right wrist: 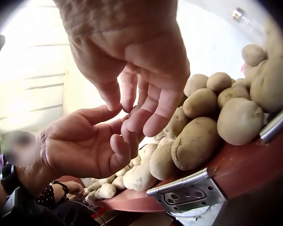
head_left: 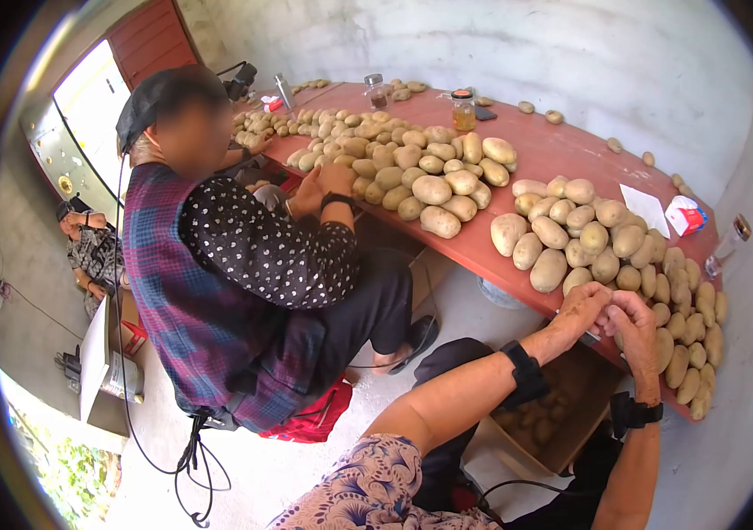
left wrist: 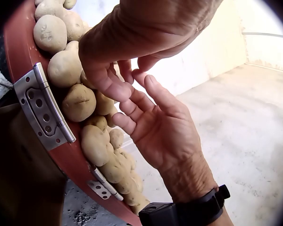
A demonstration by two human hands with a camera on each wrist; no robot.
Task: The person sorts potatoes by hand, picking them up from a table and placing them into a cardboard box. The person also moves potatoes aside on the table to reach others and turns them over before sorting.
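Note:
My left hand [head_left: 581,309] and right hand [head_left: 635,325] meet at the fingertips just over the front edge of a red table [head_left: 562,146]. Nothing shows between them. In the left wrist view, the right hand [left wrist: 162,134] has its palm turned up and its fingers loosely bent. The right wrist view shows the left hand [right wrist: 82,143] palm up too, below the drooping fingers of the right hand [right wrist: 132,52]. A heap of potatoes [head_left: 593,237] lies right behind both hands, some close to the table edge. Metal hinges [left wrist: 45,108] sit along that edge.
Another person [head_left: 235,265] sits to the left, beside a longer potato heap [head_left: 407,159]. Beneath the table edge stands a cardboard box [head_left: 602,389] with potatoes inside. White paper [head_left: 644,208], a red-and-white packet [head_left: 686,215] and a jar [head_left: 464,115] are farther back.

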